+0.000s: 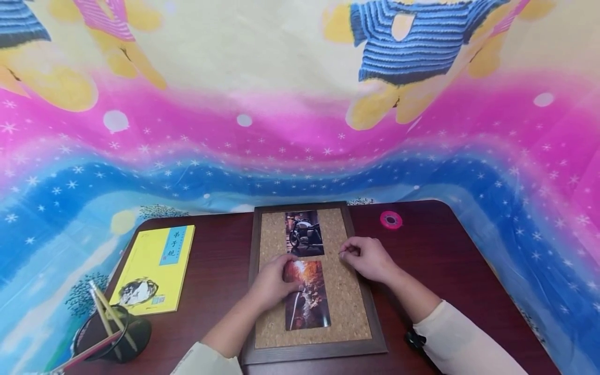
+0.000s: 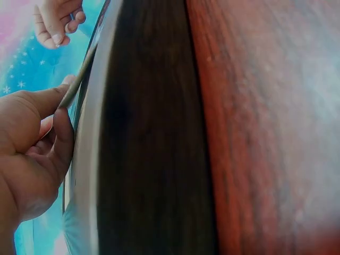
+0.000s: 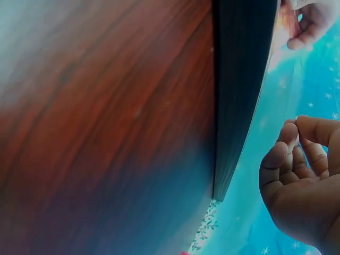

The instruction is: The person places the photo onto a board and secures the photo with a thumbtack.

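A brown-framed cork board (image 1: 342,312) lies on the table with two photo prints on it. The upper photo (image 1: 304,233) shows a motorcycle. Below it is an orange and dark landscape photo (image 1: 309,297). My left hand (image 1: 272,284) pinches this lower photo at its left edge, and in the left wrist view the photo's edge (image 2: 74,90) bows between thumb and fingers. Over the board's right side, my right hand (image 1: 367,258) has thumb and index fingertips pressed together. A tiny pale bit (image 3: 296,119) shows at those fingertips; I cannot tell its kind.
A pink round disc (image 1: 391,220) with a dark centre lies right of the board. On the left are a yellow book (image 1: 154,276) and a dark mesh pencil cup (image 1: 112,333) with several pencils. A patterned cloth (image 1: 290,120) hangs behind the table (image 1: 220,250).
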The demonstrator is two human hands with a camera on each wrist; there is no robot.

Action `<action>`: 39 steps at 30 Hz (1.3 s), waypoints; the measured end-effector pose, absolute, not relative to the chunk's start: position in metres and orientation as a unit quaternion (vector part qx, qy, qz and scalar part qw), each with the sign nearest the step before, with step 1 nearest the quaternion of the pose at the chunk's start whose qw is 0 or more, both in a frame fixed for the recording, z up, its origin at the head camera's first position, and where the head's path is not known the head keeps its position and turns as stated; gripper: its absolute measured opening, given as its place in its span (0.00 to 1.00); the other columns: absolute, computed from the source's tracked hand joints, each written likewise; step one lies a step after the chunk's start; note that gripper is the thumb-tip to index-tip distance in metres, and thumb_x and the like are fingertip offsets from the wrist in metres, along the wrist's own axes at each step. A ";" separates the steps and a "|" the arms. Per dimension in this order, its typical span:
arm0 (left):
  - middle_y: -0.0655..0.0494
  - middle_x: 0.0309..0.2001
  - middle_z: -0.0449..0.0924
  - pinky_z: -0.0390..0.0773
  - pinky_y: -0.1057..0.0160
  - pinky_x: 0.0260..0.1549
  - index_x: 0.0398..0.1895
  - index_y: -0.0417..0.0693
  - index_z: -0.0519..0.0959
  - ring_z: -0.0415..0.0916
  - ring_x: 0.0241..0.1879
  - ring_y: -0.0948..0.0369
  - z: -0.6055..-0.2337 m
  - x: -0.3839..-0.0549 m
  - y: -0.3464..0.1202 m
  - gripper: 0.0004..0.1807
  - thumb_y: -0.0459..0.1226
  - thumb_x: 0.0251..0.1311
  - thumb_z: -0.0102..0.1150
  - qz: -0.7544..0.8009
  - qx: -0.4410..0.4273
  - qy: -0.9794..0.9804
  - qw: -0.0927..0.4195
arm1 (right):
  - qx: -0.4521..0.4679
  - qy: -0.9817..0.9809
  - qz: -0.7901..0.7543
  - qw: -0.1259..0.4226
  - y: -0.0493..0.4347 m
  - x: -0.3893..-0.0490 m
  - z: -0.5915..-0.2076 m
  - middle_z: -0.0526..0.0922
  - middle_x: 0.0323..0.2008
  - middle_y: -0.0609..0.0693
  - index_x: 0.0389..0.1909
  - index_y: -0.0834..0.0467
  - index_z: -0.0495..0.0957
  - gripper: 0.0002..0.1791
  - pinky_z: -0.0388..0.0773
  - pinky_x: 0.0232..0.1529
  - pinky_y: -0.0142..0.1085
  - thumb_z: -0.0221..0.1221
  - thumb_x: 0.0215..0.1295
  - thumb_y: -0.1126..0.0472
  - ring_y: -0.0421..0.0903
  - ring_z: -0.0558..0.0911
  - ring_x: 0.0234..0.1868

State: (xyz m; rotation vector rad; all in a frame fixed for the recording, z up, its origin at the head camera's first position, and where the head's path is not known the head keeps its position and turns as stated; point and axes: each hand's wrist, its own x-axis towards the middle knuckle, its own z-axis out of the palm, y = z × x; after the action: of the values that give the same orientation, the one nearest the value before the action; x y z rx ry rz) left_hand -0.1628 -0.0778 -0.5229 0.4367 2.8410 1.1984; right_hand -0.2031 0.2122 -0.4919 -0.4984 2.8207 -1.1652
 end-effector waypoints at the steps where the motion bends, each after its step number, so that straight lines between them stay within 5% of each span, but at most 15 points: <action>1: 0.47 0.58 0.81 0.74 0.46 0.63 0.62 0.47 0.79 0.78 0.59 0.48 -0.523 -0.163 -0.077 0.37 0.45 0.47 0.83 0.379 0.143 0.914 0.009 | -0.163 0.912 -0.376 0.025 0.210 -0.203 -0.492 0.85 0.31 0.40 0.37 0.55 0.86 0.04 0.79 0.38 0.37 0.69 0.66 0.58 0.38 0.82 0.34; 20: 0.51 0.53 0.78 0.80 0.52 0.49 0.61 0.45 0.80 0.78 0.48 0.54 -0.520 -0.166 -0.070 0.37 0.46 0.47 0.83 0.322 0.146 0.935 -0.003 | -0.198 0.907 -0.368 0.055 0.166 -0.203 -0.493 0.84 0.30 0.39 0.36 0.51 0.87 0.03 0.79 0.37 0.34 0.66 0.67 0.62 0.36 0.80 0.32; 39: 0.51 0.54 0.74 0.79 0.53 0.52 0.59 0.43 0.84 0.77 0.51 0.54 -0.522 -0.167 -0.070 0.35 0.48 0.48 0.83 0.322 0.133 0.937 0.004 | -0.255 0.907 -0.321 0.099 0.143 -0.215 -0.499 0.81 0.26 0.38 0.33 0.53 0.85 0.03 0.77 0.35 0.34 0.67 0.65 0.65 0.35 0.78 0.29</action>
State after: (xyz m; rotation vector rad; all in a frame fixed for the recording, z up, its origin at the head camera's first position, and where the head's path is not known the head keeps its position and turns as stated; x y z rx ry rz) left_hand -0.1670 -0.0703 -0.5222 0.4181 2.9360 1.0097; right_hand -0.2151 0.1434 -0.4986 -0.7545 2.6824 -0.9491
